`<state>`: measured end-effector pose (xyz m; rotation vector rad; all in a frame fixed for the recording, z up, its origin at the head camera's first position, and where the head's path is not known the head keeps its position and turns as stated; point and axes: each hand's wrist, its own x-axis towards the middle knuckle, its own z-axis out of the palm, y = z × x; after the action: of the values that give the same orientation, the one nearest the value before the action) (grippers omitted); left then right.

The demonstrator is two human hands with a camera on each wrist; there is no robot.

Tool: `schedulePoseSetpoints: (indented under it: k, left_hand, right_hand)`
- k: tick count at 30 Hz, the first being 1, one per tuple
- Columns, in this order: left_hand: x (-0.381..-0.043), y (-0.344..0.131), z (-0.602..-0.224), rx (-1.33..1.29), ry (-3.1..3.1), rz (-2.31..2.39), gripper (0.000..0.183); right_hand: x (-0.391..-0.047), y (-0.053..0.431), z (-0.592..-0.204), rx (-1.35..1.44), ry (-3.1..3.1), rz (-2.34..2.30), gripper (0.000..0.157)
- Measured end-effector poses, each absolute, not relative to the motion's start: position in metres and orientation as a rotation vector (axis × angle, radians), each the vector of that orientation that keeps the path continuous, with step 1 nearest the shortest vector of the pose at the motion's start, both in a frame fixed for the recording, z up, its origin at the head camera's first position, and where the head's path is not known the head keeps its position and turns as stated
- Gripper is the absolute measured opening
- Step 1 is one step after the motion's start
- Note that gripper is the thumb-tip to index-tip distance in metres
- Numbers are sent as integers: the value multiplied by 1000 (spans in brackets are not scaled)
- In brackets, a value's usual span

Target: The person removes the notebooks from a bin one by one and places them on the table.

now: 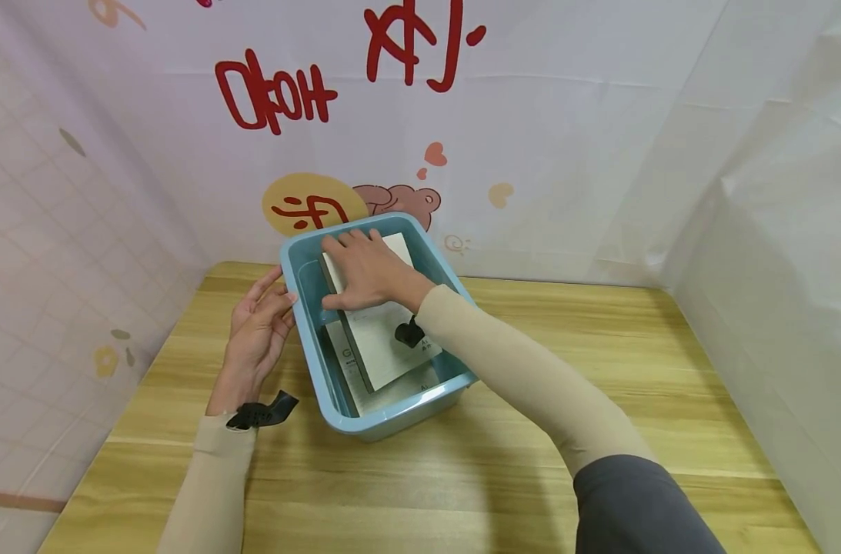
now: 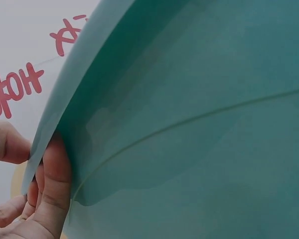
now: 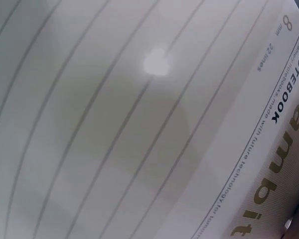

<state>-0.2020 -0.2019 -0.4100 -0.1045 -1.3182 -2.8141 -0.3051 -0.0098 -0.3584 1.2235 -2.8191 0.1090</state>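
A light-blue plastic bin (image 1: 305,362) stands on the wooden table. My left hand (image 1: 257,327) pinches its left rim, with fingers on both sides of the rim in the left wrist view. Inside the bin, a pale notebook (image 1: 385,354) with a dark edge lies across another pale notebook (image 1: 344,350). My right hand (image 1: 368,273) reaches in and rests on the upper notebook, fingers spread toward its far end and thumb over its left edge. Ruled lines and lettering, including "NOTEBOOK", fill the right wrist view, with the notebook (image 3: 114,124) close to the camera.
Behind the bin hangs a white curtain (image 1: 565,154) with red lettering and cartoon prints. White sheeting (image 1: 780,308) closes the right side, and a pale patterned sheet (image 1: 67,254) the left. The wooden table (image 1: 600,338) extends on both sides of the bin.
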Motion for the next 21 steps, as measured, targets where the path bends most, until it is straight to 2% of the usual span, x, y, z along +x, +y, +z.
schedulePoseSetpoints:
  k: [8,16,21]
  left_hand:
    - [-202,-201,-411,-57,-1345,-2805,67]
    - [-202,-200,-408,-5,-1371,-2802,65]
    - [-202,-202,-408,-31,-1343,-2808,66]
  right_hand:
    - [-301,2,-337,1176,-2765,244,69]
    - [-295,13,-321,1156,-2615,376,60]
    - [-291,18,-306,1129,-2563,386,61]
